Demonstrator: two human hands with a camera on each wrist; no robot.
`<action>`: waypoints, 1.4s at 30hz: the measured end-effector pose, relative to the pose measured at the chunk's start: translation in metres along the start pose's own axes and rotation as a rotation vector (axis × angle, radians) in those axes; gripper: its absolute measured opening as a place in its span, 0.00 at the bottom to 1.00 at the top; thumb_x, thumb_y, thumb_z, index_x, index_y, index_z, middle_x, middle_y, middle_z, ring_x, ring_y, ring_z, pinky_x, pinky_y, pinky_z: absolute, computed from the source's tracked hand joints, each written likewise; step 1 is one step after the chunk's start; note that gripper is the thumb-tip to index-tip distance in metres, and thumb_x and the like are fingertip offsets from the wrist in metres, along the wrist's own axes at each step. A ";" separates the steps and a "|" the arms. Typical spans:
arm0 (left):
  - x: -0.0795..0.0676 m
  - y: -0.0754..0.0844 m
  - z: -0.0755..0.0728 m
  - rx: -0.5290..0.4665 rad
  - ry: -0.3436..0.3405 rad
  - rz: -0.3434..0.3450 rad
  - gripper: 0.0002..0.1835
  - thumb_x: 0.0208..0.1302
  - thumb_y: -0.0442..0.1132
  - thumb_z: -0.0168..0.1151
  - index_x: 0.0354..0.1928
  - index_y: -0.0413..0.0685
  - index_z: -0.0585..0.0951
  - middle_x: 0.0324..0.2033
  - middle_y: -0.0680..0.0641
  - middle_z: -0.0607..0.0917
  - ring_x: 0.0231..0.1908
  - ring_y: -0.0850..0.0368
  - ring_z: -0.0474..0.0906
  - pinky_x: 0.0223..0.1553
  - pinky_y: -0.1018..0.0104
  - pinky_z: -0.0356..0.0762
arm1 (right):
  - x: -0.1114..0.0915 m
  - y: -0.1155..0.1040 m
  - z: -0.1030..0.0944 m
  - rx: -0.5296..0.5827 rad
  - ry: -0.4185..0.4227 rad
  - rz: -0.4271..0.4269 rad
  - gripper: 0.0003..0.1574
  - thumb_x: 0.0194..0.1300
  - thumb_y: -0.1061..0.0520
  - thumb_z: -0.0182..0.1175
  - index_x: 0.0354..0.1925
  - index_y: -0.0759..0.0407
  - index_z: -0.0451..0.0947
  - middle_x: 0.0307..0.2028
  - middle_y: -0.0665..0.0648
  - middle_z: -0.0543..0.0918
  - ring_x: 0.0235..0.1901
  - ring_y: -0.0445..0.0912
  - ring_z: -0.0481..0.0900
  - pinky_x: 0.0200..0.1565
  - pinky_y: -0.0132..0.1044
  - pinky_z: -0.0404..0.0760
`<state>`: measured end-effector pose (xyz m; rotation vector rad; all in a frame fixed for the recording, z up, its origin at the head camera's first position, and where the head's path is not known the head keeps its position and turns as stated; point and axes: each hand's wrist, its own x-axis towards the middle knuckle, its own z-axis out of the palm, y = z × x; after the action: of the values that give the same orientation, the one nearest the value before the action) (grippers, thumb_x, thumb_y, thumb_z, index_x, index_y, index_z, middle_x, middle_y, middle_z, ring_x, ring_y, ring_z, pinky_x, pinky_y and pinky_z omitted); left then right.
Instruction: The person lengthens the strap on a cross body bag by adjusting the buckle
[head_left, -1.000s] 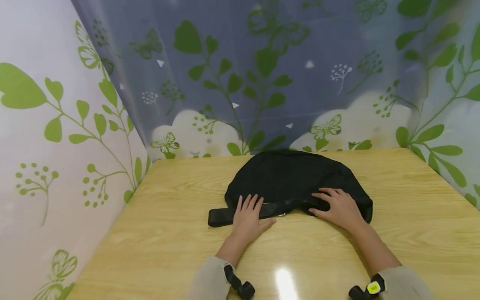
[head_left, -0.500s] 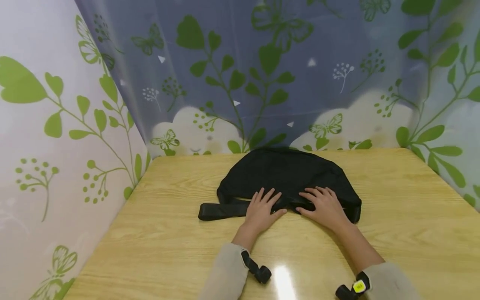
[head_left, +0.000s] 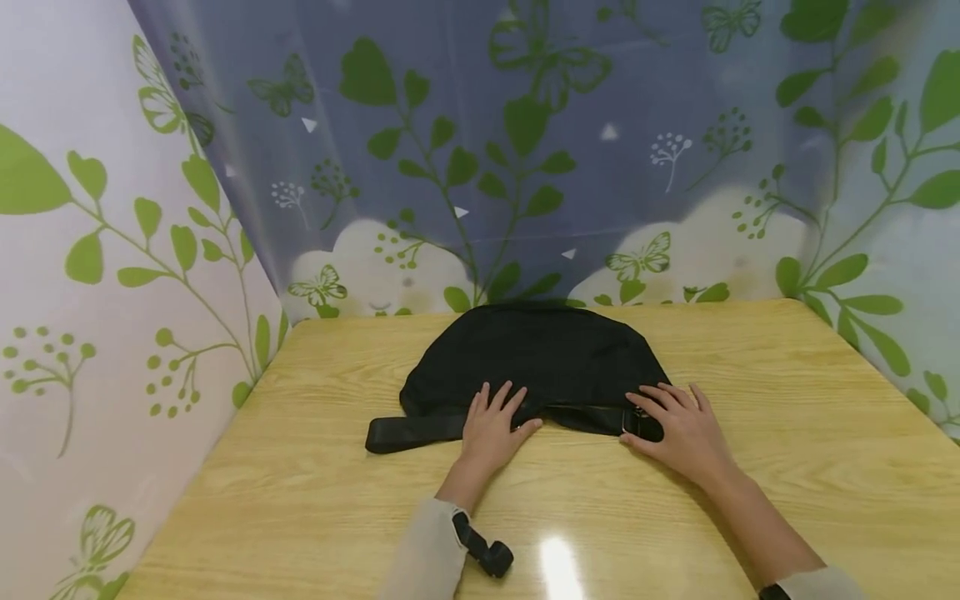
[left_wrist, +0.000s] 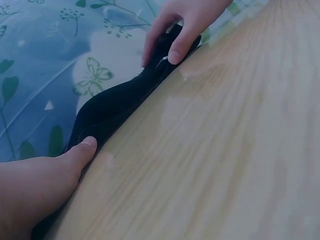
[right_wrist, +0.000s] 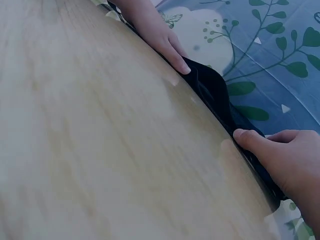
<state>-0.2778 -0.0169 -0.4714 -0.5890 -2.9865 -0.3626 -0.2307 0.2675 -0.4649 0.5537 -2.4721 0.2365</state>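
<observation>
A black half-moon fabric bag (head_left: 525,350) lies flat toward the back of the table, its rounded side away from me. Along its near edge runs a black strap (head_left: 420,433), whose looped end sticks out to the left. My left hand (head_left: 495,429) rests on the strap and the bag's near edge with fingers spread and fairly straight. At the right end, my right hand (head_left: 686,433) has its thumb in front and fingers behind, gripping the bag's corner beside a small metal buckle (head_left: 633,421). Part of that corner is hidden under the hand.
The pale wood-grain table (head_left: 322,508) reaches back to a blue patterned curtain (head_left: 420,167), with a light leaf-printed wall covering (head_left: 112,317) on the left. Each wrist wears a black strap; the left wrist's camera (head_left: 495,558) shows fully.
The bag has shifted left on the table. My right hand has moved outward to its right end, uncovering the buckle. My left hand has moved rightward along the bag's near edge.
</observation>
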 end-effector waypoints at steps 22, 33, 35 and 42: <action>-0.007 -0.025 -0.001 -0.041 0.010 0.011 0.36 0.62 0.67 0.43 0.69 0.60 0.59 0.68 0.49 0.56 0.67 0.44 0.40 0.64 0.54 0.37 | 0.011 -0.002 0.017 0.195 -0.119 0.086 0.40 0.50 0.36 0.65 0.56 0.55 0.74 0.53 0.59 0.72 0.54 0.57 0.64 0.52 0.55 0.64; 0.002 -0.035 -0.003 -0.113 0.064 0.052 0.38 0.59 0.68 0.47 0.67 0.56 0.64 0.66 0.48 0.59 0.67 0.44 0.44 0.64 0.52 0.37 | 0.023 -0.003 0.023 0.187 -0.103 0.077 0.39 0.49 0.38 0.67 0.55 0.56 0.75 0.52 0.60 0.73 0.53 0.58 0.65 0.51 0.58 0.64; 0.003 -0.030 -0.002 -0.149 0.084 0.079 0.38 0.59 0.68 0.47 0.65 0.53 0.66 0.65 0.48 0.61 0.66 0.45 0.47 0.64 0.52 0.38 | 0.023 -0.004 0.022 0.185 -0.101 0.080 0.39 0.48 0.39 0.67 0.55 0.56 0.75 0.51 0.60 0.74 0.53 0.59 0.65 0.51 0.59 0.63; 0.009 0.019 0.001 -0.124 0.168 0.190 0.28 0.67 0.60 0.41 0.61 0.52 0.72 0.58 0.52 0.71 0.60 0.56 0.61 0.63 0.58 0.48 | 0.025 -0.006 0.022 0.153 -0.065 0.038 0.39 0.47 0.40 0.69 0.54 0.57 0.76 0.50 0.61 0.74 0.52 0.60 0.65 0.52 0.59 0.59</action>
<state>-0.2791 0.0041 -0.4673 -0.8033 -2.7350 -0.5549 -0.2578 0.2479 -0.4681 0.5870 -2.5432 0.4315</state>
